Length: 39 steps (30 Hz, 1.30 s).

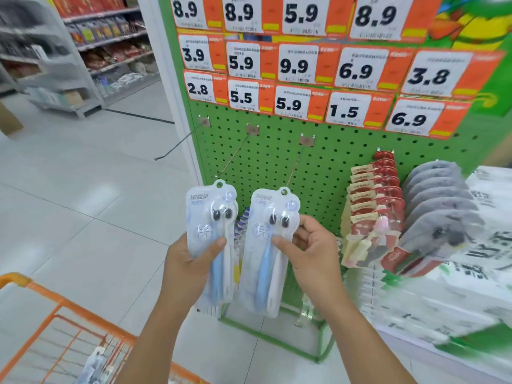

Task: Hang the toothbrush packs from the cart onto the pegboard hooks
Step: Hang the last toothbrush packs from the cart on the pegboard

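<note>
Fingers and thumb of the left hand (188, 261) are curled round one toothbrush pack (212, 239); a second pack (270, 250) is pinched by the right hand (310, 250). Both packs are held upright before a green pegboard (327, 167), just below two bare hooks (235, 153). An orange cart (55, 322) is seen at lower left.

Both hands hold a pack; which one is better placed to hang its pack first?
Probably the right hand: its pack has its hang hole just below the tip of a bare hook. The left hand is nearly as close.
</note>
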{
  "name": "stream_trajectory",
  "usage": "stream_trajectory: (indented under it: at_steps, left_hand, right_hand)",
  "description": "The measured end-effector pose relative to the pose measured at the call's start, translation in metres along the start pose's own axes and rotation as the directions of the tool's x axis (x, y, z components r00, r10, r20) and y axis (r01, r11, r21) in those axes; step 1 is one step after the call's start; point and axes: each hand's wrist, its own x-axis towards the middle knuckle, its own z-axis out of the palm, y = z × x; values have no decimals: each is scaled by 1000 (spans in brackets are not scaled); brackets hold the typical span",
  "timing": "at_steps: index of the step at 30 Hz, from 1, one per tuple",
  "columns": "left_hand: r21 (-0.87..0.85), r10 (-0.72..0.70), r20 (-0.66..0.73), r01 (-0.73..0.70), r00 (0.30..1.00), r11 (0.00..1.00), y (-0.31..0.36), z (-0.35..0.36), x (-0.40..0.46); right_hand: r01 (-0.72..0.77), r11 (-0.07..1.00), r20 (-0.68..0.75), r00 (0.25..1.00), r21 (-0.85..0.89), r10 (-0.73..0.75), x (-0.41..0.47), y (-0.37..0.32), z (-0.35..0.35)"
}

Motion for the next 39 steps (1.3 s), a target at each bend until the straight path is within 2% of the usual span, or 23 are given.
stream_trajectory:
  at_steps: [3,7,9,12,15,19,21,23,25,28,31,36,39]
  left_hand:
    - [-11,-18,72,19,997,1000,-2,0,2]
    - [-4,-47,164,48,985,999,-3,5,5]
    - [-1,-33,203,34,979,999,1,7,6]
    - [-24,3,270,4,963,1000,9,9,6]
    - [-73,15,282,6,959,997,13,11,6]
    - [-89,15,269,9,963,996,11,18,5]
    - [-79,-2,275,24,961,997,8,24,4]
    - [-81,-8,295,33,955,996,6,29,3]
    - [-90,2,327,29,945,995,6,34,3]
    - [-130,36,374,14,927,991,9,44,3]
    - [-161,55,372,5,927,987,11,51,2]
    - [-159,53,339,2,939,987,6,55,2]
    - [-172,60,351,2,934,985,3,56,0]
  right_hand:
    - [-20,999,-42,999,-46,18,7,3,1]
    - [-87,989,-200,978,-118,62,38,20,8]
    - [-155,987,-325,936,-29,137,63,27,17]
    - [-237,951,-470,828,199,305,101,33,27]
    - [-311,900,-493,757,306,429,123,41,26]
    - [-469,793,-443,660,389,607,113,60,27]
    - [-470,778,-385,685,417,619,89,66,24]
    - [-418,804,-276,786,423,553,57,61,19]
    - [-365,850,-108,895,381,433,30,47,13]
    - [-242,935,103,970,259,222,11,18,4]
    - [-61,987,107,993,150,45,8,3,2]
    - [31,994,36,999,104,-35,6,8,5]
    - [65,992,42,997,110,-70,2,13,2]
